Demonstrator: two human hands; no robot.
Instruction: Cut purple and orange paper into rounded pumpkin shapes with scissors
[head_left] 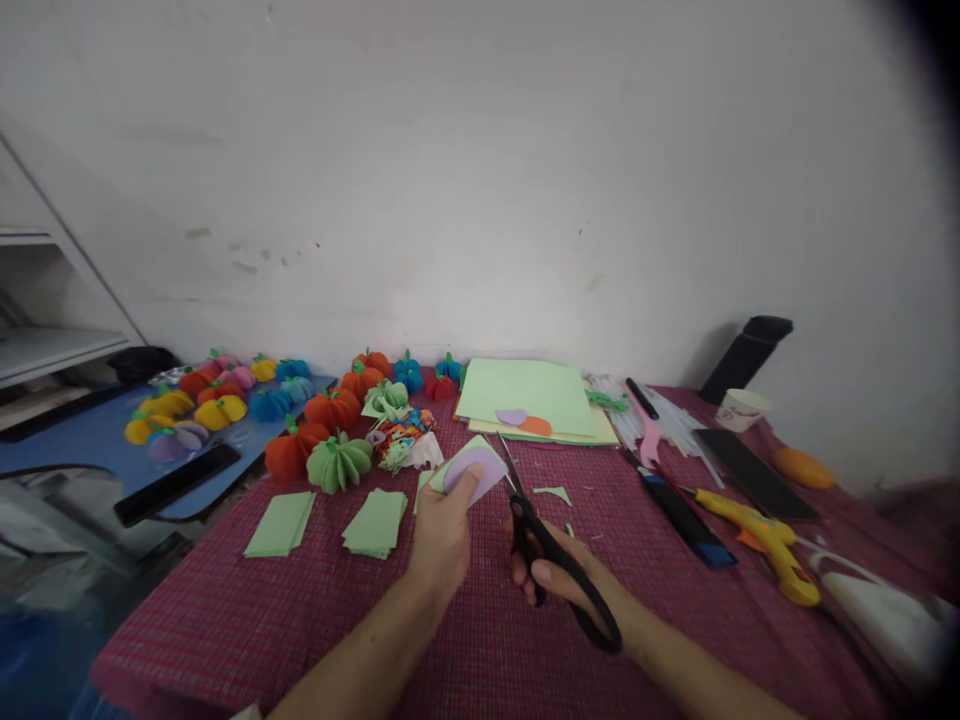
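My left hand (442, 525) pinches a light green paper sheet (480, 441) with a purple paper shape (486, 466) lying on top, thumb pressed over both. In my right hand (592, 585) is a pair of black-handled scissors (551, 545), fingers through the loops. Its blades point up and away, parted beside the right edge of the held paper. Small green offcuts (553, 494) lie on the cloth near the blades. Left of my left hand rest two stacks of green paper squares, one nearer (376, 522) and one farther left (280, 525).
Paper pumpkins (339, 462) and a pile of colourful scraps (405, 435) stand at the left; more pumpkins sit on a blue table (45, 440). Larger green sheets (525, 390) lie against the wall. At right are a yellow glue gun (757, 535), a cutter (686, 520) and a paper cup (741, 410).
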